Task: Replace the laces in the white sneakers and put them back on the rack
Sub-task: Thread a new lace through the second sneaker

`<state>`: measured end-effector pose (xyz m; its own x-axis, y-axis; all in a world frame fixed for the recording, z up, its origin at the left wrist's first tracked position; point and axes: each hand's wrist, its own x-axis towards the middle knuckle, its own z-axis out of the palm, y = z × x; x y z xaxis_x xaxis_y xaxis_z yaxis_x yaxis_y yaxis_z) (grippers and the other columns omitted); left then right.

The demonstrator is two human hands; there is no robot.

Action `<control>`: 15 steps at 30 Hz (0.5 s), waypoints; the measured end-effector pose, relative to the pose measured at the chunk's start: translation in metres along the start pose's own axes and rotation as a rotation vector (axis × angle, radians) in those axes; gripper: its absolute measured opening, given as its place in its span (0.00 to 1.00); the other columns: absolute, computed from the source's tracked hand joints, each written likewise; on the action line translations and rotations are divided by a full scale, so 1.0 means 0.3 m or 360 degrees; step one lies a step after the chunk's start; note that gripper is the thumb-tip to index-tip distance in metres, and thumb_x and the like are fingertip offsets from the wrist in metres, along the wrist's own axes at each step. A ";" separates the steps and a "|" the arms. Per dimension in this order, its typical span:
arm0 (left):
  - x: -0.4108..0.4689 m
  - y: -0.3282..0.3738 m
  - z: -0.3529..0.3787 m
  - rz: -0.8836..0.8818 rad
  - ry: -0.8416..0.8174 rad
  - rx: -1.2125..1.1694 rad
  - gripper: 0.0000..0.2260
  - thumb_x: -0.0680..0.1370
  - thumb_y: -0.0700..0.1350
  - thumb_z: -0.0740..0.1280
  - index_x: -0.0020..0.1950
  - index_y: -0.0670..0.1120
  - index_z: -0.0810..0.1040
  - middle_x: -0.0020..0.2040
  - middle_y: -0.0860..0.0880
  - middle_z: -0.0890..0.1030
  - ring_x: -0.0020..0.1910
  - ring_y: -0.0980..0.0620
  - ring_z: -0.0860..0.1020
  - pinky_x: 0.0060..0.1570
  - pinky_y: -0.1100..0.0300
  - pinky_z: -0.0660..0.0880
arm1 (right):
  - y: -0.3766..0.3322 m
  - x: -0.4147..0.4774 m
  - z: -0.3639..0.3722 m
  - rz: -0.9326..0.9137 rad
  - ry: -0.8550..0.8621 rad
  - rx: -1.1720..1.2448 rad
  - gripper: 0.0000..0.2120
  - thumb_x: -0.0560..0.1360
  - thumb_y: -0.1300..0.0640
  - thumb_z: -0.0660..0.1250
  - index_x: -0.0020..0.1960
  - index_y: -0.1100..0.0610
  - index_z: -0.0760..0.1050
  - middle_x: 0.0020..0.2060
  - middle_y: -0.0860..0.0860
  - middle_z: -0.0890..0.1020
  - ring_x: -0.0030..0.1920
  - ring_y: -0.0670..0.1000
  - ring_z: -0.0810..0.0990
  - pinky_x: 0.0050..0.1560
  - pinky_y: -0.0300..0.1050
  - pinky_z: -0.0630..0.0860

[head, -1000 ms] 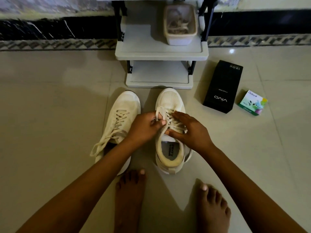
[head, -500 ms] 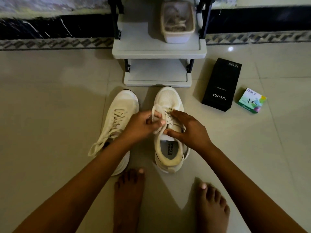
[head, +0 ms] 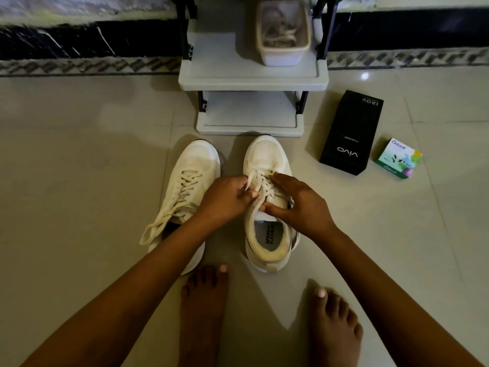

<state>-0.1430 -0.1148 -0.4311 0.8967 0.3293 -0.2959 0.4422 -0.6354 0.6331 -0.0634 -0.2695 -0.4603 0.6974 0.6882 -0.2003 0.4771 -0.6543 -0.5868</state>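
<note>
While the left hand (head: 227, 201) pinches the limp lace (head: 260, 179), best held near an eyelet, the spread right hand (head: 300, 205) steadies the sneaker (head: 267, 154) before the rack (head: 251, 83)

White sneakers (head: 267, 165), black box (head: 350, 133)

The tiled floor (head: 79, 181) carries a rack (head: 251, 78) at the far centre, with a tub (head: 283, 54) on its upper shelf. Directly near it stand the left sneaker (head: 193, 165) and right sneaker (head: 267, 152), side by side. A black box (head: 352, 133) and a green box (head: 398, 158) lie to the right. Two bare feet (head: 203, 308) stand nearest.
</note>
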 end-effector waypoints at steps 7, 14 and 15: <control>-0.026 0.014 -0.018 -0.0269 -0.0109 -0.0921 0.05 0.79 0.41 0.64 0.51 0.46 0.79 0.39 0.55 0.80 0.37 0.63 0.78 0.37 0.72 0.74 | 0.003 -0.004 0.012 -0.0021 -0.0006 0.0055 0.34 0.71 0.40 0.68 0.73 0.47 0.62 0.71 0.45 0.68 0.68 0.49 0.69 0.60 0.43 0.70; -0.025 0.011 -0.050 -0.0179 -0.0295 -0.0561 0.10 0.75 0.50 0.69 0.54 0.51 0.76 0.45 0.58 0.78 0.45 0.61 0.76 0.43 0.67 0.71 | 0.039 -0.010 -0.035 0.0079 -0.0013 0.0657 0.10 0.71 0.54 0.72 0.50 0.55 0.76 0.61 0.50 0.74 0.60 0.49 0.73 0.60 0.41 0.73; -0.027 0.017 -0.045 -0.0129 -0.0327 -0.0478 0.12 0.73 0.50 0.71 0.54 0.50 0.76 0.46 0.58 0.78 0.45 0.62 0.76 0.43 0.69 0.71 | 0.044 -0.007 -0.037 0.0099 -0.0052 0.0652 0.07 0.72 0.56 0.71 0.47 0.55 0.75 0.61 0.51 0.73 0.61 0.49 0.73 0.60 0.40 0.72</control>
<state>-0.1483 -0.1112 -0.4159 0.8579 0.2039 -0.4717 0.5136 -0.3699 0.7742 -0.0528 -0.2831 -0.4588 0.6978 0.6650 -0.2661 0.1777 -0.5206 -0.8351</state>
